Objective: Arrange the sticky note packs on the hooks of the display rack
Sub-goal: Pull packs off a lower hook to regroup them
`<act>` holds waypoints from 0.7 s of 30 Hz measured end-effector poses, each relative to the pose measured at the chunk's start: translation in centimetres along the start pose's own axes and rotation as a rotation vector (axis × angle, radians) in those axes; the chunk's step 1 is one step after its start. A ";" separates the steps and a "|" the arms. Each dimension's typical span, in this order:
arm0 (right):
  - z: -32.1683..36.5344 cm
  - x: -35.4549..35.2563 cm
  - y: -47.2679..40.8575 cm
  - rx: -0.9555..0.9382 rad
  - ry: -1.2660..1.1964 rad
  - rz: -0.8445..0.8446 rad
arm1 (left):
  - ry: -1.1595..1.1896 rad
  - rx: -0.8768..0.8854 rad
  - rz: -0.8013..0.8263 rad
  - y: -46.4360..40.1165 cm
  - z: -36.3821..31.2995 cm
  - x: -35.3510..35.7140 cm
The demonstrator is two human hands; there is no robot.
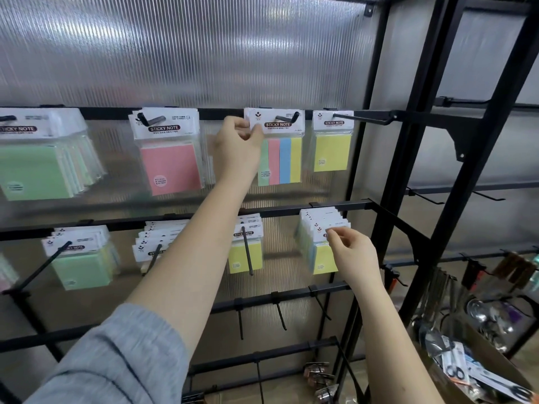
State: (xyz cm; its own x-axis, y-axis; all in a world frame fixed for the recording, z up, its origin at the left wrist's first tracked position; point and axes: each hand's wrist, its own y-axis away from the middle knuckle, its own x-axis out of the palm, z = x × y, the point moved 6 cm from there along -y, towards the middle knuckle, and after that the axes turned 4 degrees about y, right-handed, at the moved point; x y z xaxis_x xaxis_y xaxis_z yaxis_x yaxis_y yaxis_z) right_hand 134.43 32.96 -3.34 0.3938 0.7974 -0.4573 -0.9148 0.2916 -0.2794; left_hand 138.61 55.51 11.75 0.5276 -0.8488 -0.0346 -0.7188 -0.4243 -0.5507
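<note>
Left hand (237, 141) pinches striped pack (280, 147) card edge; right hand (350, 252) pinches glossy yellow pack (323, 252); bare hooks (280, 312) below.

striped sticky note pack (279, 147) hanging on a top-row hook (287, 117), card pinched by left hand (237, 144), yellow sticky note packs (320, 243) bunched on the lower bar, front card pinched by right hand (351, 252)
</note>
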 end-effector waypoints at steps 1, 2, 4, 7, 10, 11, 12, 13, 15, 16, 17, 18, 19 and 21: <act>0.0 0.2 0.0 0.001 0.003 0.005 | 0.005 -0.020 0.011 0.3 0.1 -0.4; 0.0 0.4 0.0 0.003 0.002 0.011 | -0.012 -0.026 0.025 0.5 0.2 -0.9; 0.0 0.9 0.1 0.002 0.001 0.026 | -0.026 -0.018 0.055 1.2 0.2 -2.1; 0.2 2.2 0.1 -0.019 0.011 0.049 | 0.026 -0.019 0.096 2.5 0.3 -3.8; 0.4 4.0 -0.1 -0.011 -0.010 0.067 | 0.029 -0.034 0.176 4.2 0.6 -5.5; 0.4 4.8 -0.2 -0.005 -0.020 0.081 | 0.018 -0.048 0.200 4.7 0.9 -6.1; 0.4 5.7 -0.3 -0.004 -0.027 0.099 | 0.007 -0.069 0.212 5.2 1.5 -6.7; 0.5 6.7 -0.3 -0.007 -0.027 0.123 | 0.001 -0.092 0.210 5.6 2.1 -7.4; 0.7 8.6 -0.3 -0.012 -0.020 0.174 | -0.006 -0.139 0.178 6.3 3.7 -8.9; 0.8 9.5 -0.3 -0.010 -0.023 0.198 | -0.013 -0.160 0.157 6.6 4.4 -9.7; 0.7 10.3 -0.3 0.001 -0.028 0.219 | -0.023 -0.180 0.138 6.8 5.1 -10.4; 0.7 11.1 -0.4 0.015 -0.041 0.235 | -0.035 -0.198 0.120 7.0 5.7 -11.1; 0.6 11.9 -0.4 0.035 -0.059 0.247 | -0.047 -0.215 0.100 7.1 6.3 -11.8; 0.3 13.2 -0.4 0.076 -0.077 0.258 | -0.062 -0.248 0.053 7.1 7.2 -13.2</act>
State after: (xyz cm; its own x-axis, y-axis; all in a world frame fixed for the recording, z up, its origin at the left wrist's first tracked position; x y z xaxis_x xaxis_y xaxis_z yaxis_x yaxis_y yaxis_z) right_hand 139.97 43.54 -9.00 0.1421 0.8875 -0.4383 -0.9892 0.1108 -0.0965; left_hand 129.80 65.99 2.31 0.5079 -0.8540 -0.1132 -0.8309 -0.4509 -0.3261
